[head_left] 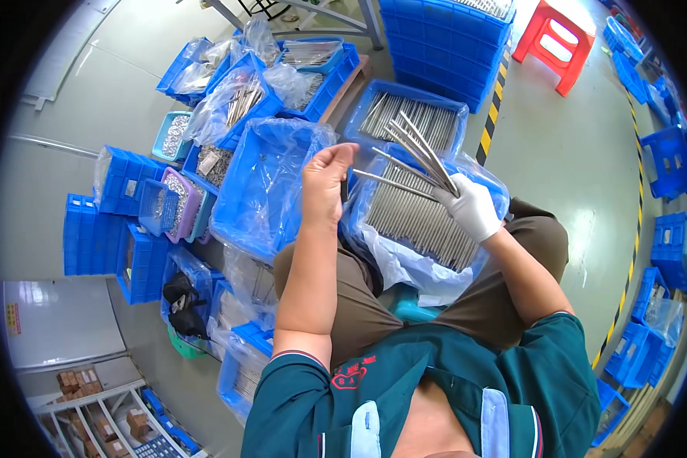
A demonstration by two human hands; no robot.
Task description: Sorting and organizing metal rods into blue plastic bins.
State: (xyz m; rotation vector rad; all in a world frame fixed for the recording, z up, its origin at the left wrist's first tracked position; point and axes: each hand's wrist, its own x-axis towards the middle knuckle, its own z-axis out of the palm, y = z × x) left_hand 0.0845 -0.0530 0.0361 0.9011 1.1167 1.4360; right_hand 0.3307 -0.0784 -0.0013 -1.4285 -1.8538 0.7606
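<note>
- Our gloved right hand grips a fanned bundle of thin, shiny metal rods above the blue tray.
- Our bare left hand, left of the tray, pinches something small and dark; we cannot tell what.

Bright even light, floor glare top right, fisheye-bent dark rim.

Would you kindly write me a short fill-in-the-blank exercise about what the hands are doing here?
1. The right hand wears a ____ glove.
2. It holds a fan of metal ____.
3. The left hand is ____, without a glove.
4. The tray of rods beyond the hands is ____ in colour.

Missing words: white; rods; bare; blue.
</note>
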